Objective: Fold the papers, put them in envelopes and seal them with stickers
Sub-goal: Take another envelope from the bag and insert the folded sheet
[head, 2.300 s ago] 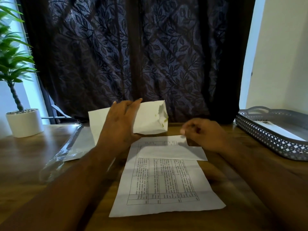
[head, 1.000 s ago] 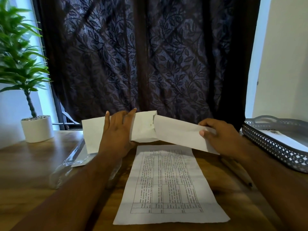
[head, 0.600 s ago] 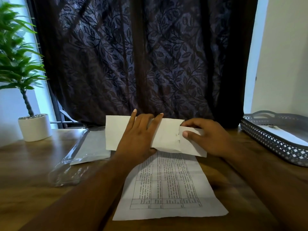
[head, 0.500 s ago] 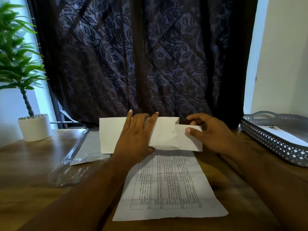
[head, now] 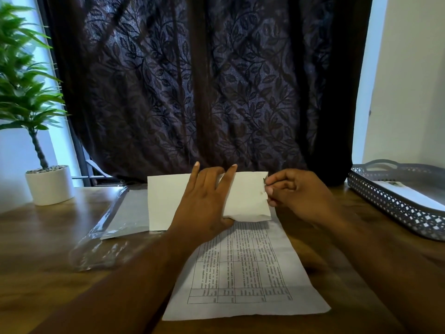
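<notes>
White envelope point(head: 166, 201) sits mid-frame, overlapping the printed paper's point(head: 243, 273) top edge on the table point(head: 36, 249). Left hand point(head: 204, 208) holds it, fingers point(head: 212, 179) spread flat, thumb beneath; right hand point(head: 298, 196) pinches its right end.

Potted plant point(head: 49, 185), dark leaf-patterned curtain point(head: 204, 92), grey tray point(head: 390, 201).

left hand point(head: 204, 208) – grips envelope point(head: 245, 201) | right hand point(head: 296, 194) – pinches its end
</notes>
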